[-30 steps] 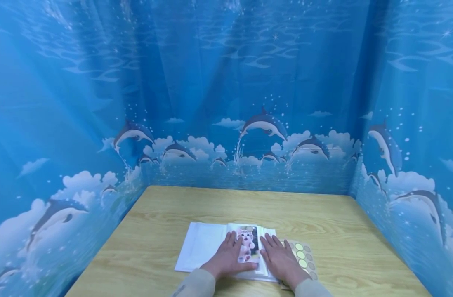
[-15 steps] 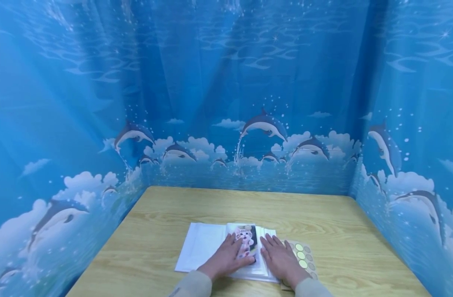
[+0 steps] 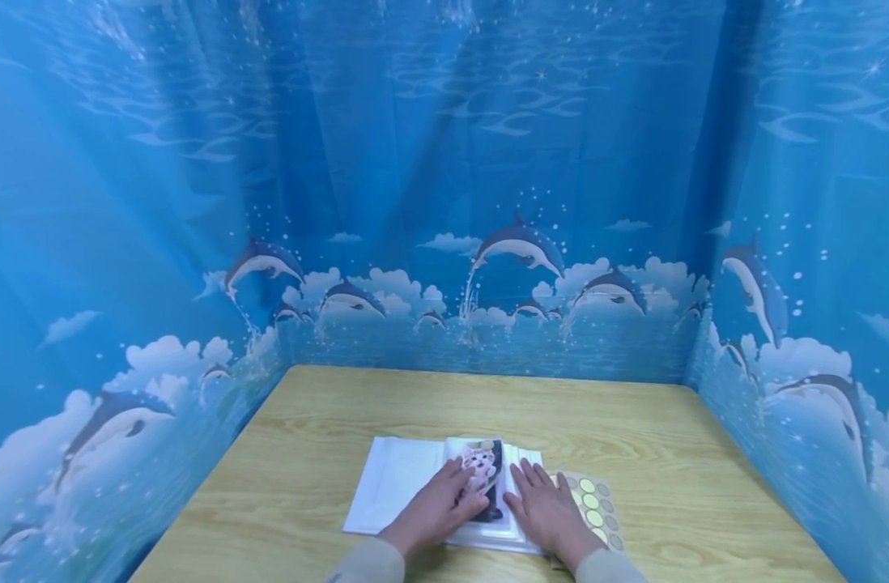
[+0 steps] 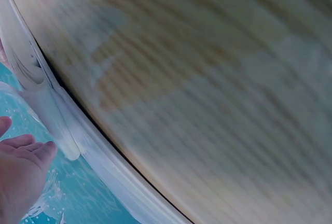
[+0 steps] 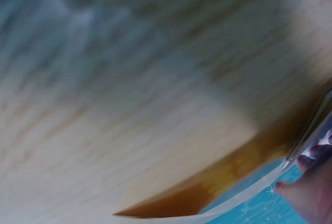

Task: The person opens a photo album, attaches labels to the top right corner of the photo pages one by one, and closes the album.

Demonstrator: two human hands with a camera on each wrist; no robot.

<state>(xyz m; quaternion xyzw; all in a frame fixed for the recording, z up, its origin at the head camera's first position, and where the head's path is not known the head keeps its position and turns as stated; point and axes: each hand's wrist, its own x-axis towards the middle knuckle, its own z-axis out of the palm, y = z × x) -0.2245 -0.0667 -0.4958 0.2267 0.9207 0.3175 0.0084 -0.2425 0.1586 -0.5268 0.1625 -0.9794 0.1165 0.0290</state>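
A white photo album (image 3: 395, 479) lies spread on the table in the head view. On its right side is a kitten picture (image 3: 479, 460), with a dark patch showing below the kitten. My left hand (image 3: 435, 504) lies across the left edge of that picture, fingers fairly straight and thumb pointing right over its lower part. The right hand (image 3: 550, 504) rests flat on the stepped white page edges to the right of the picture. Part of a sheet of round yellow and tan stickers (image 3: 592, 502) shows beside it, partly hidden by this hand. Both wrist views show mostly blurred wood grain.
The wood-grain table (image 3: 328, 413) reaches back to a blue curtain (image 3: 386, 178) printed with dolphins and clouds. More of this curtain hangs at the left and right sides.
My left hand has slid slightly left, its thumb moving left and up. The kitten picture's lower part has shifted, exposing a dark area beneath. The right hand has barely moved.
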